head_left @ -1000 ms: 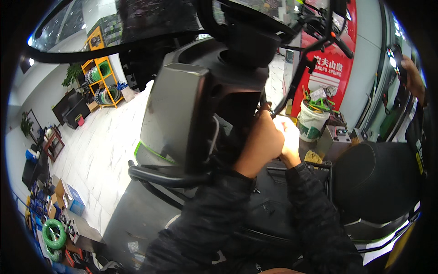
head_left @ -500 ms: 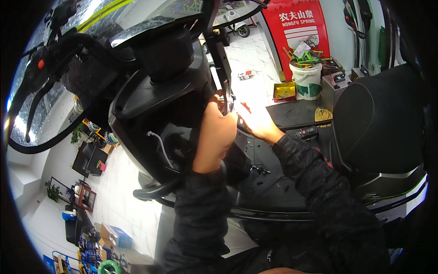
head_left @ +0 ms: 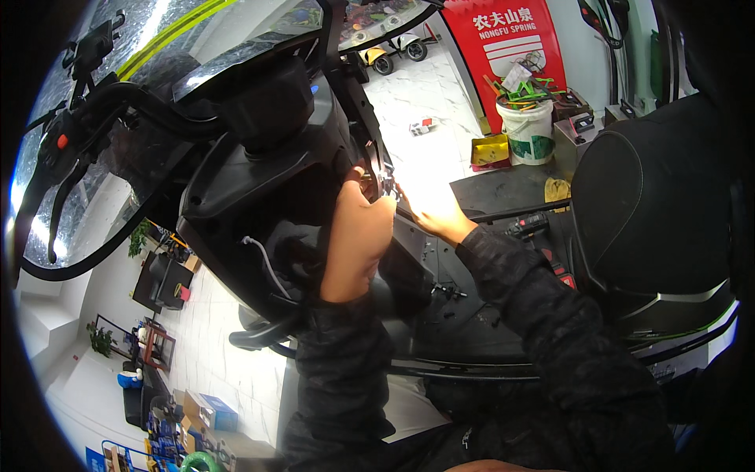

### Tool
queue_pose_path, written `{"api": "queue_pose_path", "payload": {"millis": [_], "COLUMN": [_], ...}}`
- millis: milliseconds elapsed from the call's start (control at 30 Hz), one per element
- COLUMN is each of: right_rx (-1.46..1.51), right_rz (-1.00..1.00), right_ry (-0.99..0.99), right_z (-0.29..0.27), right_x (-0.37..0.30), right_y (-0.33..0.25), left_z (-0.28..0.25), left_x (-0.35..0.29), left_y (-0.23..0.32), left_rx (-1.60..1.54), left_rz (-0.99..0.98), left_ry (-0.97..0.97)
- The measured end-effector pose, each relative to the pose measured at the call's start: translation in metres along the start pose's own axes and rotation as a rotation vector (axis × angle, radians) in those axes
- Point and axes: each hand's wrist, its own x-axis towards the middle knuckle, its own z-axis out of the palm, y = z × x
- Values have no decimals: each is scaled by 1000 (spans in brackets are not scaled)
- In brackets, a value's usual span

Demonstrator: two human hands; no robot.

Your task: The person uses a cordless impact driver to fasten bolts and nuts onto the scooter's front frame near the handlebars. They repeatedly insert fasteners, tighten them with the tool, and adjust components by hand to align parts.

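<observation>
Both hands meet at a metal fitting (head_left: pixel 388 181) low on a black upright bar (head_left: pixel 363 110) of a scooter. My left hand (head_left: pixel 360 236) is closed on the near side of the bar, its fingertips partly hidden behind the fitting. On the other side my right hand (head_left: pixel 431 208) reaches in with its fingers bent toward the same fitting. Bright light washes out that hand, and what its fingers hold is too small to name. Beside my left wrist, a pale cable (head_left: pixel 266 263) hangs from the open hollow of the black front panel (head_left: pixel 252 177).
Small dark screws and a metal part (head_left: pixel 450 291) lie on the footboard (head_left: pixel 464 338). A power tool (head_left: pixel 528 226) rests before the black seat (head_left: pixel 653 204). Beyond stand a white bucket (head_left: pixel 527 134) of scraps, a yellow tray (head_left: pixel 491 152) and a yellow glove (head_left: pixel 557 191). Handlebar (head_left: pixel 157 102) at left.
The view has shifted a little, so the scooter sits slightly further left. Both hands stay at the fitting, and the bar looks more tilted.
</observation>
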Motion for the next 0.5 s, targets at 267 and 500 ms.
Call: {"api": "queue_pose_path", "payload": {"millis": [267,500], "right_rx": [479,626], "right_rz": [579,704], "right_ry": [-213,-245], "right_z": [-4,9], "right_x": [6,-3], "right_y": [-11,5], "left_z": [0,-1], "left_x": [1,1], "left_y": [-3,-3], "left_rx": [-35,-35], "left_rz": [-23,15], "left_ry": [5,-14]}}
